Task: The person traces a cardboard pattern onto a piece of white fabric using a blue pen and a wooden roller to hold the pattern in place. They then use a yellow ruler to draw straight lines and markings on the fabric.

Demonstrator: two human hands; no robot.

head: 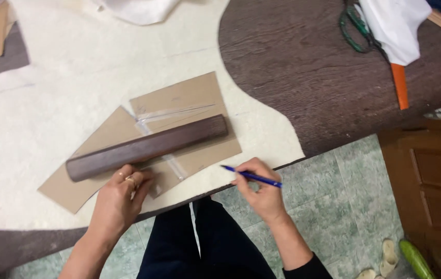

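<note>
My left hand (pixel 119 199) rests its fingers on the near edge of a brown cardboard pattern piece (pixel 189 98), beside a long dark wooden bar (pixel 145 147) that lies across the cardboard. A clear plastic ruler (pixel 176 164) sticks out from under the bar. My right hand (pixel 262 191) holds a blue pen (pixel 251 176) with its tip pointing left near the cardboard's lower right corner. The cardboard lies on a cream fabric sheet (pixel 65 88) spread over a dark wooden table (pixel 308 67).
Green-handled scissors (pixel 355 28), white cloth (pixel 396 26) and an orange strip (pixel 400 85) lie at the far right of the table. A brown wooden cabinet (pixel 432 175) stands to the right. Sandals (pixel 388 257) and a green object (pixel 415 260) are on the tiled floor.
</note>
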